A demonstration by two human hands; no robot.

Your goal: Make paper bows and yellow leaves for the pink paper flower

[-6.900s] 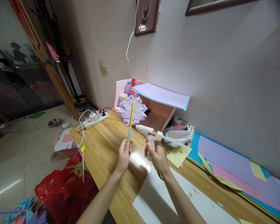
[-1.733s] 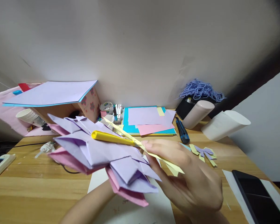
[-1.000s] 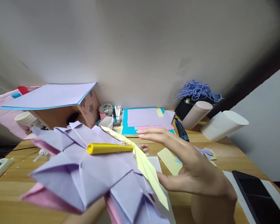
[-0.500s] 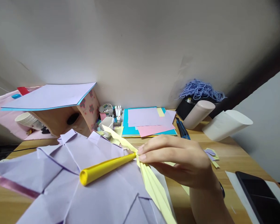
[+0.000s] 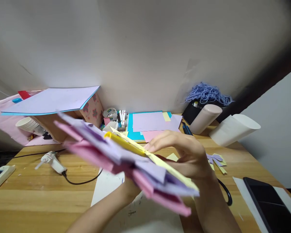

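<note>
A folded paper flower (image 5: 126,158), purple on one face and pink on the other, is tilted nearly edge-on in mid-air, partly blurred. My left hand (image 5: 131,189) is beneath and behind it, bearing it up; its fingers are hidden by the paper. My right hand (image 5: 184,153) pinches the middle of a pleated pale-yellow paper strip (image 5: 168,165) along the flower's purple side. A rolled bright-yellow paper tube (image 5: 126,144) lies against that side, its inner end meeting the strip at my right fingertips. Whether the tube is fixed to the strip I cannot tell.
A white glue gun (image 5: 53,162) with a black cord rests on the wooden table at left. White paper (image 5: 145,216) lies below my hands. Scissors handles (image 5: 226,192), folded paper bits (image 5: 217,160) and a phone (image 5: 269,197) are at right. Coloured sheets (image 5: 147,121) are at the back.
The flower has tipped from facing me to nearly edge-on, so its pink side and my left forearm now show. The yellow tube tilted with it. My right hand keeps its pinch on the strip.
</note>
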